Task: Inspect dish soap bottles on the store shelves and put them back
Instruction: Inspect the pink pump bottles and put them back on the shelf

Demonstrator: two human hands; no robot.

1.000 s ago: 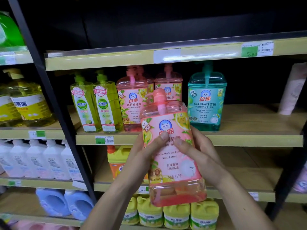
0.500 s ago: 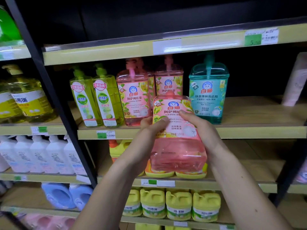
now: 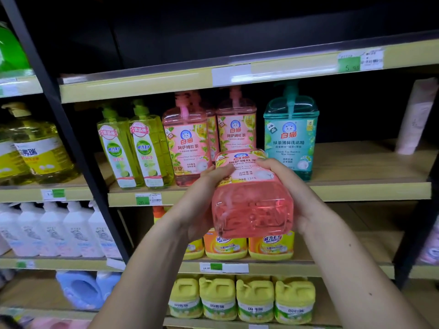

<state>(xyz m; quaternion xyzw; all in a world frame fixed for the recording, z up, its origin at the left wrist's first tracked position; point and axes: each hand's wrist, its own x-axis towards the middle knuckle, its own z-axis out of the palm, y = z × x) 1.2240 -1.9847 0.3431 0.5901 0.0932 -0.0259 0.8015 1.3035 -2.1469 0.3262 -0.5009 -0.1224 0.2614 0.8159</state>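
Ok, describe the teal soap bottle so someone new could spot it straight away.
Find the middle shelf with the pump bottles. Past the pink bottles toward the right stands the teal bottle, last in the row. It is the only blue-green one, with a teal pump.

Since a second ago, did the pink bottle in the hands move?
Yes. The pink bottle has tipped top-first toward the shelf edge and risen; its base now faces the camera, between the pink and teal bottle standing there.
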